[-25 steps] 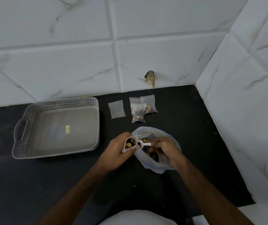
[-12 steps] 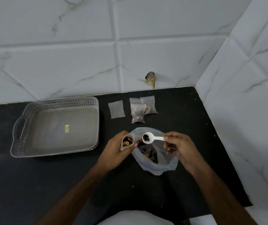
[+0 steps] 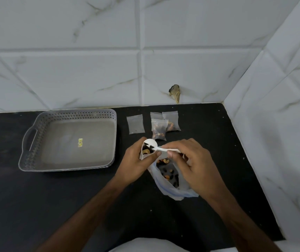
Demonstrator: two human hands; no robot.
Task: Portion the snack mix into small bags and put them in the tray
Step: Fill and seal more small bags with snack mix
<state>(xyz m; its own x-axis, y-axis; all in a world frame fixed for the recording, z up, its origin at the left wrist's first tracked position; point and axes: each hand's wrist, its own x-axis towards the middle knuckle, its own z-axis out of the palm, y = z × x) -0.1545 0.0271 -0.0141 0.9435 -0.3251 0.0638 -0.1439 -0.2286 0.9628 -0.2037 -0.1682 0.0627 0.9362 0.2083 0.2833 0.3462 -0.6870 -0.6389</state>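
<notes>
My left hand (image 3: 136, 160) grips a small clear bag (image 3: 146, 151) held open, with nuts and dark pieces inside. My right hand (image 3: 191, 164) pinches the handle of a white plastic spoon (image 3: 156, 145), whose bowl is tipped over the small bag's mouth. Under both hands lies the large open bag of snack mix (image 3: 171, 179). A grey perforated tray (image 3: 69, 140) with a small yellow sticker on its floor stands to the left. Behind the hands lie filled small bags (image 3: 159, 130) (image 3: 171, 122) and a flat, nearly empty one (image 3: 135, 124).
The dark counter (image 3: 54, 206) ends at a white marble-tiled wall (image 3: 91, 70) behind and another on the right. A chipped hole (image 3: 175, 90) marks the back wall. A white edge shows at the bottom centre.
The spoon has travelled left from above the large bag to the small bag's mouth and tipped over. My right hand has come closer to my left.
</notes>
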